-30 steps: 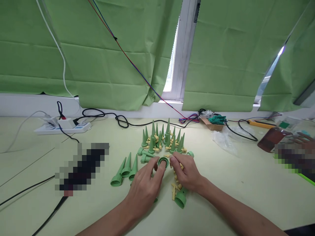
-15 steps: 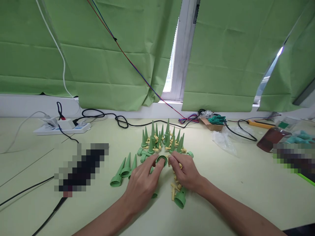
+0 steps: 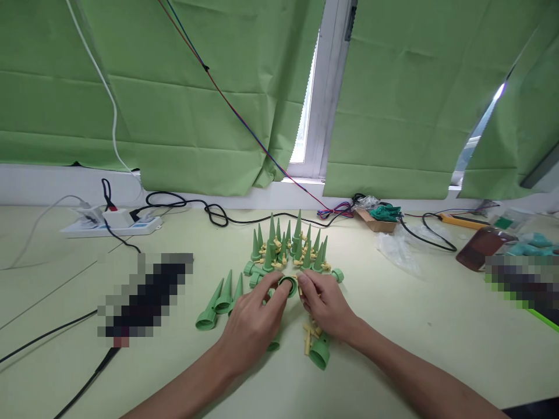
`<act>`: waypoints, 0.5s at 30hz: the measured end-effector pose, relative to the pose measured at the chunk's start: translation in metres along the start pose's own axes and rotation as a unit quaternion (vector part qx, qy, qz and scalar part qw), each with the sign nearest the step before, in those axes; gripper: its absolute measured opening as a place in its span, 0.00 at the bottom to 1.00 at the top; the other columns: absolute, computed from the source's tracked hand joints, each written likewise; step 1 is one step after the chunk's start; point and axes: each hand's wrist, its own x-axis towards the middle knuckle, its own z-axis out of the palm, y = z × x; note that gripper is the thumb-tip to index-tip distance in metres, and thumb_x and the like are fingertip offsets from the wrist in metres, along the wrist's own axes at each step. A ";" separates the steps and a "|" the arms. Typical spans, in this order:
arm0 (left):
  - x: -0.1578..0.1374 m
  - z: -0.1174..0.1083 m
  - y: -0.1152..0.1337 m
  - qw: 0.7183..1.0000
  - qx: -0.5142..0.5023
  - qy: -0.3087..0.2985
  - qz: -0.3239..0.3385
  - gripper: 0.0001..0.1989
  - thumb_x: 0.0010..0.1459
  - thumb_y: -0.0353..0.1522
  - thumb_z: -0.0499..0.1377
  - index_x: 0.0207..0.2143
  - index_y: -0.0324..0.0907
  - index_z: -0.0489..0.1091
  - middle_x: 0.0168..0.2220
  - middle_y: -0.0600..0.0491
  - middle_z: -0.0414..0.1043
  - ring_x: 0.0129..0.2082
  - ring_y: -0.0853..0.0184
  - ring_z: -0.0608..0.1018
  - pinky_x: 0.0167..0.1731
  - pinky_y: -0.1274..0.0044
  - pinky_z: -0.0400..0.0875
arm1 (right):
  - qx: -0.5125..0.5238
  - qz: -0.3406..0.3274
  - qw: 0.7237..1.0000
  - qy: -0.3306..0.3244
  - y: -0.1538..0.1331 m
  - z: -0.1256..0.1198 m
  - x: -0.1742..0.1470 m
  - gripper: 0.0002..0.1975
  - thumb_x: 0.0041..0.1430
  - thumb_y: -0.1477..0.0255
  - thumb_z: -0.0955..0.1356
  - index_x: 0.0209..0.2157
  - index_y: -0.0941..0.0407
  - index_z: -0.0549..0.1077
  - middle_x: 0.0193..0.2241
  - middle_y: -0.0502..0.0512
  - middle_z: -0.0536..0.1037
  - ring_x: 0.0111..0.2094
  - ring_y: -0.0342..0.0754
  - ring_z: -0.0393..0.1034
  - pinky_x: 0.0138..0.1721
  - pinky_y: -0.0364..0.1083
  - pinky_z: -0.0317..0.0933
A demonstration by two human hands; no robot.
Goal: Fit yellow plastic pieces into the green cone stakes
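Note:
My left hand (image 3: 257,317) is closed on a green plastic watering spike (image 3: 287,285), its round open end turned toward me and the thumb at the rim. Just right of that rim, my right hand (image 3: 325,297) pinches a small yellow valve (image 3: 299,279), mostly covered by the fingers. Whether the valve sits in the spike's side, I cannot tell. Several loose yellow valves (image 3: 310,334) lie below my right hand, beside a green spike (image 3: 320,352) on its side. Left of my left hand are more bare green cones (image 3: 208,314). Behind both hands stand several upright spikes (image 3: 269,250) with yellow valves attached.
At the back left lies a white power strip (image 3: 113,224) with black cables. A blurred dark object (image 3: 148,297) is at left. Toward the back right are a small cardboard box (image 3: 375,221), clear plastic bags (image 3: 397,250) and a reddish-brown container (image 3: 483,247).
The right fingers have closed in more tightly around the yellow valve beside the spike's rim. My left hand keeps its grip on the spike, almost unmoved.

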 end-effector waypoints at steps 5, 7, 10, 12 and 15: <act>0.002 -0.002 -0.001 0.993 -0.115 -0.010 -0.040 0.14 0.64 0.25 0.54 0.52 0.41 0.62 0.50 0.43 0.67 0.32 0.69 0.76 0.28 0.78 0.72 | -0.040 -0.028 0.999 0.020 0.000 -0.005 0.004 0.19 0.71 0.65 0.57 0.23 0.54 0.57 0.17 0.45 0.60 0.19 0.41 0.54 0.23 0.42 0.50; 0.002 -0.002 -0.001 0.984 -0.168 0.008 -0.066 0.17 0.64 0.27 0.55 0.54 0.42 0.59 0.50 0.44 0.67 0.33 0.70 0.76 0.32 0.77 0.74 | -0.055 -0.041 0.997 0.028 0.000 -0.006 0.004 0.19 0.70 0.66 0.57 0.23 0.54 0.56 0.18 0.45 0.60 0.19 0.41 0.54 0.24 0.42 0.50; 0.002 -0.004 -0.002 0.968 -0.212 0.011 -0.131 0.16 0.65 0.31 0.55 0.54 0.44 0.59 0.45 0.48 0.69 0.36 0.67 0.76 0.37 0.74 0.74 | -0.075 -0.060 0.995 0.030 0.000 -0.008 0.005 0.19 0.70 0.67 0.58 0.23 0.54 0.56 0.18 0.45 0.60 0.19 0.41 0.54 0.24 0.42 0.50; 0.003 -0.006 -0.003 0.956 -0.226 -0.014 -0.188 0.13 0.67 0.33 0.52 0.53 0.45 0.59 0.40 0.51 0.71 0.37 0.66 0.76 0.37 0.73 0.73 | -0.079 -0.071 0.994 0.027 -0.001 -0.008 0.004 0.18 0.70 0.68 0.58 0.23 0.54 0.57 0.19 0.46 0.61 0.20 0.41 0.55 0.25 0.42 0.51; 0.006 -0.010 -0.003 0.925 -0.262 -0.060 -0.269 0.12 0.70 0.37 0.47 0.52 0.47 0.60 0.33 0.55 0.72 0.32 0.66 0.76 0.32 0.74 0.70 | -0.075 -0.082 0.994 0.016 -0.002 -0.008 0.004 0.17 0.70 0.70 0.58 0.24 0.54 0.59 0.19 0.46 0.63 0.21 0.41 0.57 0.25 0.42 0.52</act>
